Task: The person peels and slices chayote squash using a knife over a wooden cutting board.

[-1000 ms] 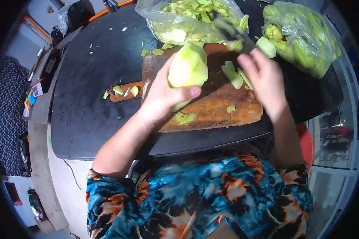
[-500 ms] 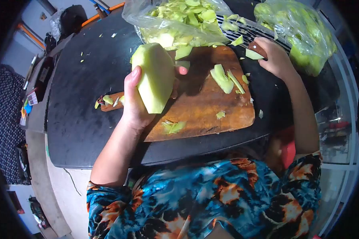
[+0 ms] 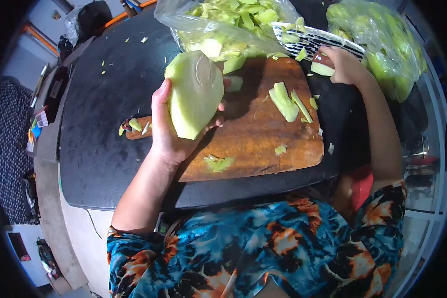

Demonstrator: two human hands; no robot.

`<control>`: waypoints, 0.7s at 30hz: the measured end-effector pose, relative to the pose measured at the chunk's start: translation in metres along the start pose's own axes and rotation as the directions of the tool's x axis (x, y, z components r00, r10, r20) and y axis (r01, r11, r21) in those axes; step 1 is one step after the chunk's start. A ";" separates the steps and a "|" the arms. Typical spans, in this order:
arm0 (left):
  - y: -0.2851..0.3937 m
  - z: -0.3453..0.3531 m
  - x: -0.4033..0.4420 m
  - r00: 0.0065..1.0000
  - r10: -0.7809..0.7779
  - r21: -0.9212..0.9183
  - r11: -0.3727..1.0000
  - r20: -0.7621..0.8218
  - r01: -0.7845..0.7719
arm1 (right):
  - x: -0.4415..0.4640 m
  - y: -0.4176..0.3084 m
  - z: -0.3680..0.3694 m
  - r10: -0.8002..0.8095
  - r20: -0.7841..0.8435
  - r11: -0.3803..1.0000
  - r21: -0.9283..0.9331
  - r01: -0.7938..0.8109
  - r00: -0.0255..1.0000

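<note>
My left hand (image 3: 170,116) is closed around a large peeled pale-green fruit (image 3: 192,97), perhaps a green mango. Its surface is faceted, and an oval mark shows near its top. The fruit is held up over the left part of a wooden cutting board (image 3: 263,144). At the far right, my right hand (image 3: 346,64) grips a brown handle with pale rivets (image 3: 323,58); a pale-green piece shows just below it. What the handle belongs to is hidden by the hand. Behind that hand lies a black-and-white striped item (image 3: 303,42), possibly a tray, with green scraps on it.
An open plastic bag (image 3: 184,32) of green peelings stands behind the board. To the right is another clear bag (image 3: 377,44) with green contents. Peel strips (image 3: 284,102) lie on the board, whose handle (image 3: 139,128) points left. The dark table (image 3: 99,164) has a rounded edge.
The fruit has turned in my left hand, bringing its oval mark into view. My right hand keeps hold of the brown handle. The whole view has shifted slightly.
</note>
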State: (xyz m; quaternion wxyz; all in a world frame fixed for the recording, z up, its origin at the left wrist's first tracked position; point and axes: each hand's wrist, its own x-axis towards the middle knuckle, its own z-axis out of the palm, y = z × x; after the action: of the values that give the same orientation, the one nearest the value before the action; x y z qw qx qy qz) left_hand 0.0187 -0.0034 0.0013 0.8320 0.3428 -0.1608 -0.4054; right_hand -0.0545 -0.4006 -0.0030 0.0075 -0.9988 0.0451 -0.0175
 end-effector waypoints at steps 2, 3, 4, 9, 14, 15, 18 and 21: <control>0.000 -0.001 0.000 1.000 0.000 0.025 1.000 -0.011 0.000 | -0.005 -0.005 -0.009 -0.068 0.047 0.996 0.065 0.065 0.997; 0.000 -0.001 0.000 1.000 0.001 0.037 0.999 -0.015 0.000 | -0.006 -0.011 -0.016 -0.092 0.088 0.993 0.088 0.085 0.992; 0.000 0.000 0.000 1.000 0.011 0.081 0.997 0.006 -0.011 | -0.009 -0.017 -0.023 -0.075 0.152 0.991 0.121 0.056 0.986; -0.003 0.003 -0.004 0.996 0.030 0.143 0.989 0.079 -0.041 | -0.030 -0.035 -0.032 0.014 0.222 0.976 0.208 -0.062 0.975; -0.003 0.006 -0.005 0.997 0.050 0.218 0.974 0.055 -0.061 | -0.028 -0.036 -0.028 0.084 0.169 0.978 0.177 -0.114 0.982; -0.002 0.006 -0.005 0.997 0.050 0.221 0.973 0.052 -0.061 | -0.028 -0.042 -0.032 0.080 0.121 0.944 0.309 -0.114 0.989; -0.002 0.006 -0.002 0.999 0.030 0.219 0.975 0.042 -0.039 | -0.016 -0.046 -0.031 0.287 0.045 0.887 0.365 -0.283 0.957; -0.001 0.003 -0.001 1.000 0.020 0.227 0.974 0.023 -0.025 | -0.013 -0.072 -0.037 0.299 0.054 0.839 0.461 -0.289 0.953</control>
State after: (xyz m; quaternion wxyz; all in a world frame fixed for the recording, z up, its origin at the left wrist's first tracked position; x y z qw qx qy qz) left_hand 0.0162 -0.0047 0.0027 0.7902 0.4295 -0.2185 -0.3786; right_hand -0.0624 -0.3282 0.0343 0.2477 -0.9489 0.1923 -0.0366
